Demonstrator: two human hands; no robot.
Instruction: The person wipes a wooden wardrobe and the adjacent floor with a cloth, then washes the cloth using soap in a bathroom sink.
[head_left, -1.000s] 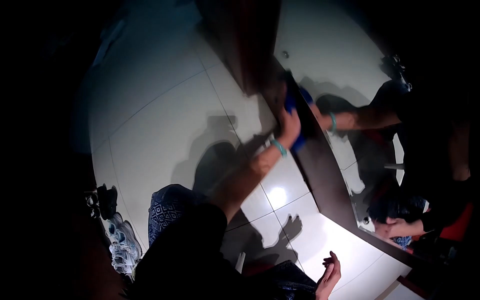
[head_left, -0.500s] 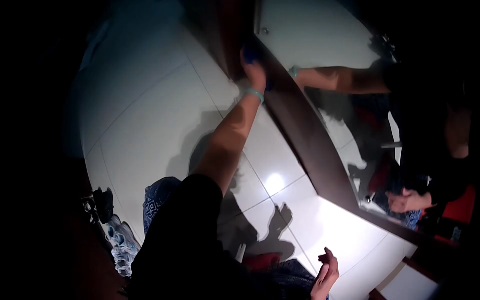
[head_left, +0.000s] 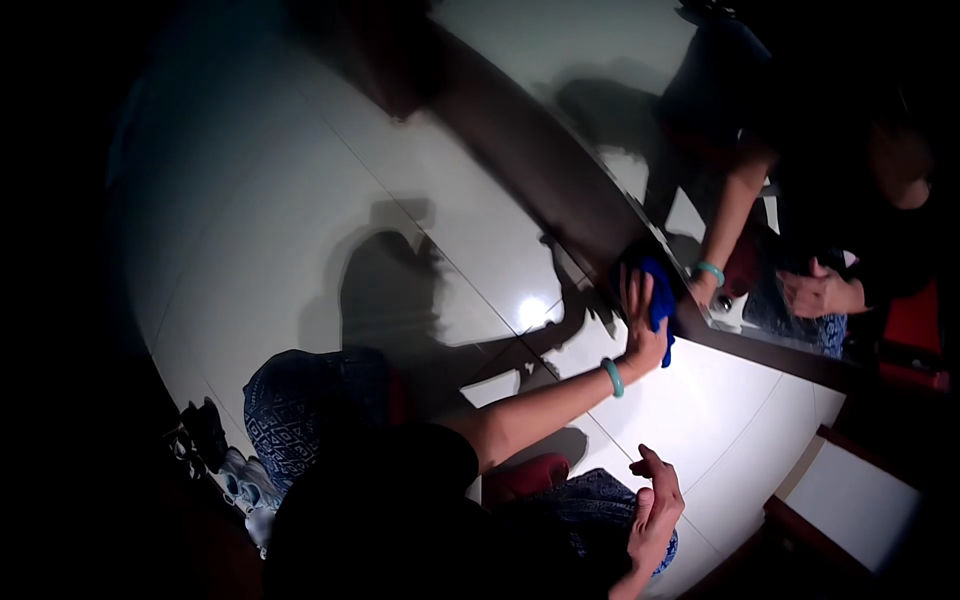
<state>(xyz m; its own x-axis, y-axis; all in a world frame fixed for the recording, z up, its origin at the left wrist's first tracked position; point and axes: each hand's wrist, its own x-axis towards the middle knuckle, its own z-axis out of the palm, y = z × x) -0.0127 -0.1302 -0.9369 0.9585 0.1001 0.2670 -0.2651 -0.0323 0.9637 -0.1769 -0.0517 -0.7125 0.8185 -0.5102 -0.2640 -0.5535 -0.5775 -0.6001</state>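
Note:
My left hand, with a green bangle at its wrist, grips a bunched blue cloth. It presses the cloth on the dark baseboard-like frame along the bottom of a mirror-like panel. Part of the cloth hangs over the frame's lower edge; the fingers lie spread over the rest. My right hand is held up near my patterned knee at the lower right, holding nothing, its fingers loosely bent and apart.
Pale floor tiles lie under me, brightly lit near the frame. Several shoes stand at the lower left. A white panel with dark red edges is at the lower right. The mirror reflects my arms and something red.
My left hand has slid along the dark frame with the blue cloth, from the upper end down toward the lower right. My right hand stays raised in nearly the same place.

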